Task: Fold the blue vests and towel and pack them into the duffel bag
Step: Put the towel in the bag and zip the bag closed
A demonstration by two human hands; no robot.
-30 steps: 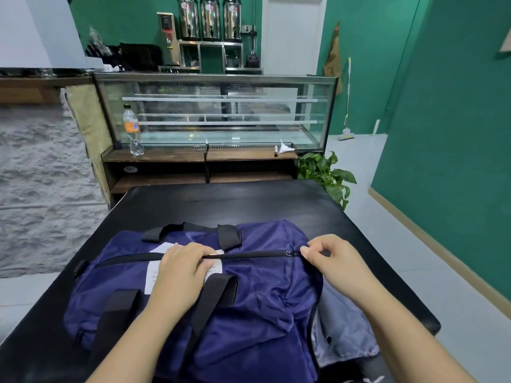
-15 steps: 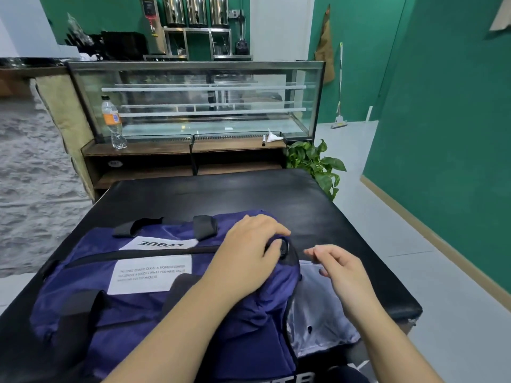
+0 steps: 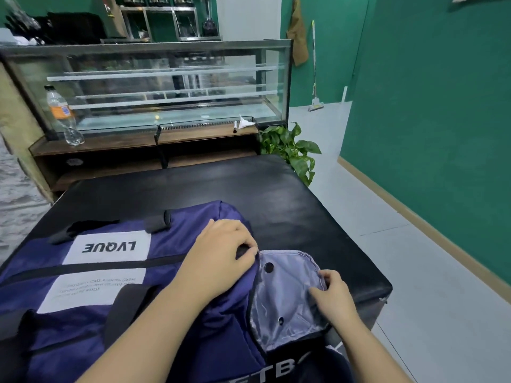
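**Both hands at the right end of the duffel bag**

Lying across the near part of the black tabletop [image 3: 290, 194]: navy duffel bag [image 3: 177, 244], zip line running along its top, white label [image 3: 109, 247] reading "LVQUE" upside down from this view, a second white patch with small print just below the zip. Black handles [image 3: 157, 223] flopped over the far side and over the near side.

Left hand [image 3: 221, 252] resting on the bag's right end, fingers curled, fingertips pinching something dark and small at the end of the zip; grip closed on that zip end. Right hand [image 3: 334, 297] on the grey lining flap [image 3: 287, 294] hanging open at the bag's right end, fingers curled over the flap's far edge, thumb against the fabric; grip closed on the flap. Two dark snap studs visible on the lining.

Vests and towel not visible.

Beyond the tabletop: glass display case [image 3: 166, 87], plastic bottle [image 3: 62, 114] on the wooden shelf before it, potted plant [image 3: 293, 147] at the right.
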